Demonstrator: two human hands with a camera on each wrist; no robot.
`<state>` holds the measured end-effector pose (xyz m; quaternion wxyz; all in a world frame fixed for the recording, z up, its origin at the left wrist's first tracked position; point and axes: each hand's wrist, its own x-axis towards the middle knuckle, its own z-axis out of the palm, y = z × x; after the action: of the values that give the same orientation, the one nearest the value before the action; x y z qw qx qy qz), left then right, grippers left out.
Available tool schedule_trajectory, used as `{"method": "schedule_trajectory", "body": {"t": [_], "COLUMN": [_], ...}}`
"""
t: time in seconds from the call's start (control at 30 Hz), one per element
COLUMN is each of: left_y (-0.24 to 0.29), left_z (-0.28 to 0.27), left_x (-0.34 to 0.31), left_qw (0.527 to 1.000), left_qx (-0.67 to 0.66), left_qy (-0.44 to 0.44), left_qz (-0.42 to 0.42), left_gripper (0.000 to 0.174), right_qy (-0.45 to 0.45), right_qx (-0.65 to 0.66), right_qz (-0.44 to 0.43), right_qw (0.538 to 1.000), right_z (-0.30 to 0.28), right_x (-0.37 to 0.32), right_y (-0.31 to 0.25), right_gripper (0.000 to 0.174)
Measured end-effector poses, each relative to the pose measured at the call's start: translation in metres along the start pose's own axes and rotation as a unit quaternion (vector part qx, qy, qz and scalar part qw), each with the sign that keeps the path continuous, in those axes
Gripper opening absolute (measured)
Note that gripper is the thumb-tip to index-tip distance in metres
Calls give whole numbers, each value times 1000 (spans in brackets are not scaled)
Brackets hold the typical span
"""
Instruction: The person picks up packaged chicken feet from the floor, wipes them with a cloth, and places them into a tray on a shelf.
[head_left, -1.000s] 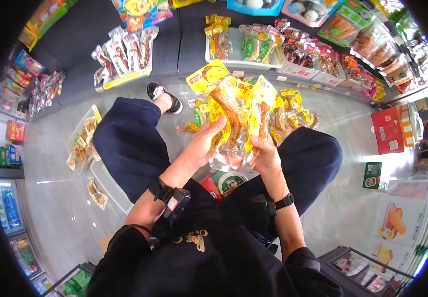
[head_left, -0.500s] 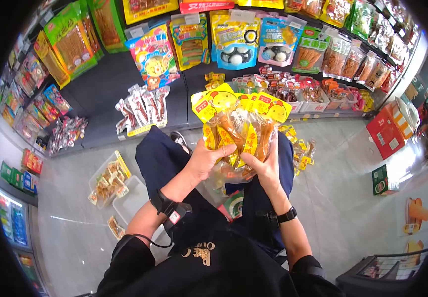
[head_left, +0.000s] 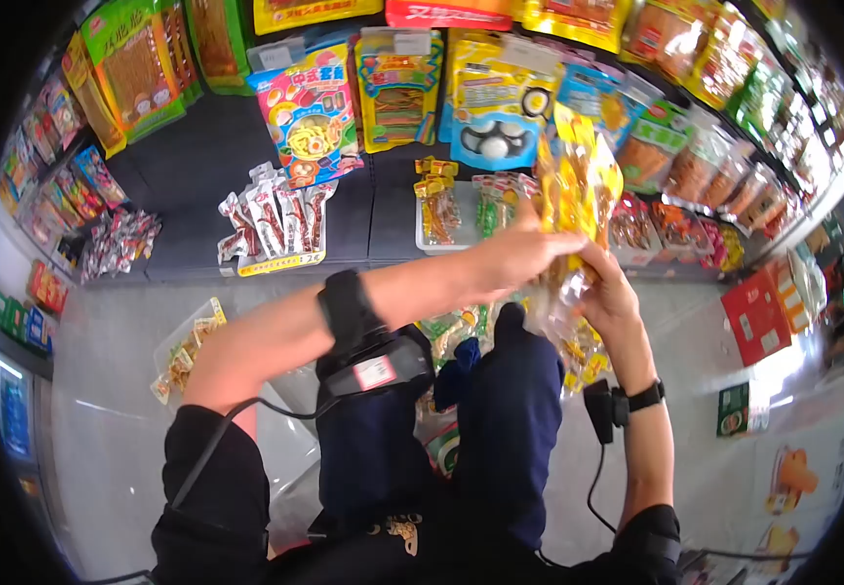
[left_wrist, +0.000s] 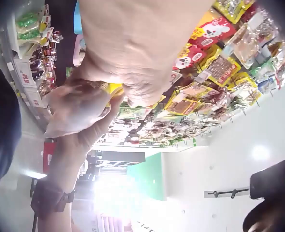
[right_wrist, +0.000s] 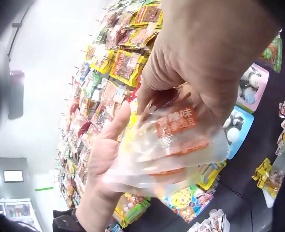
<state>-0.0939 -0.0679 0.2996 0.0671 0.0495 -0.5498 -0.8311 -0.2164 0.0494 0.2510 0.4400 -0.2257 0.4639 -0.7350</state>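
Observation:
Both hands hold a bundle of clear and yellow vacuum-sealed snack packs (head_left: 578, 180), raised in front of the shelf. My left hand (head_left: 517, 257) reaches across from the left and grips the bundle's near side. From below right, my right hand (head_left: 611, 292) holds its lower part, thumb across the front. In the right wrist view the clear back of a pack (right_wrist: 181, 140) shows an orange printed label, with the right fingers curled over its edge. The left wrist view shows the clear plastic end of the bundle (left_wrist: 77, 108) blurred between both hands.
On the low shelf a white tray (head_left: 430, 242) holds smaller yellow packs, left of the bundle. Sausage sticks (head_left: 280, 222) sit farther left. Bagged snacks (head_left: 500, 97) hang behind. More packs (head_left: 583, 363) lie on the floor by the knees (head_left: 510, 409). A red box (head_left: 755, 314) stands at right.
The bundle has been lifted from over the lap, up and to the right toward the shelf, and turned from its fanned front view to edge-on. The left arm now stretches across.

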Motion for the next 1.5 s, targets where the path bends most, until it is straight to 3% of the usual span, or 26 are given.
{"method": "schedule_trajectory", "body": {"t": [0.07,0.1,0.2,0.27,0.37,0.43,0.53,0.57,0.63,0.67,0.73,0.77,0.8,0.87,0.9,0.97,1.0,1.1,1.13,1.2,1.23,1.27,1.3,1.37,1.43,1.5], "left_y": [-25,-43,-84,-137,-164,-165,-157,-160,-165,-161,-190,-221,-253,-258,-261,-260,-262,-263,-261,-262,-258,-253,-249,-253,-254,-254], "left_z": [-34,-50,-99,-151,-222,-260,-309,-326,-352,-360,-388,-406,-419,-406,-401,-397,-395,-387,-382,-378,-375,-372,-371,-374,-373,-376], "left_x": [45,63,92,109,113,123,160,176,205,216,248,266,283,279,275,268,266,257,251,235,224,211,203,199,201,210], "left_qw": [989,981,929,916,918,947,964,960,967,978,960,937,907,863,898,908,910,854,832,752,754,698,633,643,621,594], "left_qx": [-83,-103,-116,-121,-203,-176,51,67,77,67,132,190,288,407,346,326,320,412,451,562,560,632,699,688,728,758], "left_qy": [-60,-6,27,35,34,64,204,233,234,197,237,277,287,267,247,250,251,266,277,269,269,290,306,318,276,260], "left_qz": [-103,-162,-351,-380,-340,-262,-162,-143,-60,-19,64,93,113,133,112,81,77,173,167,214,212,173,131,114,92,70], "left_gripper": [31,30,37,41,45,50,66,69,67,64,73,76,78,80,80,76,76,73,74,77,77,78,80,83,89,94], "right_qy": [57,95,133,102,63,40,-30,-49,-93,-99,-182,-182,-90,9,9,56,84,158,165,161,157,142,141,98,80,91], "right_qx": [34,49,9,-5,-9,-137,-254,-345,-647,-647,-269,-272,-293,-383,-384,-580,-523,-504,-559,-595,-624,-568,-565,-599,-561,-636], "right_qz": [102,149,255,302,345,291,52,-70,-234,-226,-16,-5,43,137,145,-84,13,44,-127,-159,-196,-95,-94,-118,-100,-154], "right_qw": [993,983,958,948,937,946,965,935,720,722,946,945,951,914,912,808,848,848,803,771,740,805,808,786,818,750], "right_z": [-6,-15,-62,-72,-75,-50,-65,-70,-117,-140,-173,-162,-136,-139,-142,-148,-134,-108,-120,-139,-130,-123,-122,-121,-122,-123], "right_x": [16,27,77,111,165,207,283,306,353,374,401,397,392,403,399,394,390,383,389,390,385,377,374,370,367,372], "right_y": [4,14,72,109,147,147,185,197,227,238,256,258,253,270,280,296,286,276,294,306,301,292,292,293,298,303], "right_gripper": [29,31,29,26,27,16,29,28,27,27,51,51,72,122,122,116,113,106,105,103,102,102,102,104,103,100]}}
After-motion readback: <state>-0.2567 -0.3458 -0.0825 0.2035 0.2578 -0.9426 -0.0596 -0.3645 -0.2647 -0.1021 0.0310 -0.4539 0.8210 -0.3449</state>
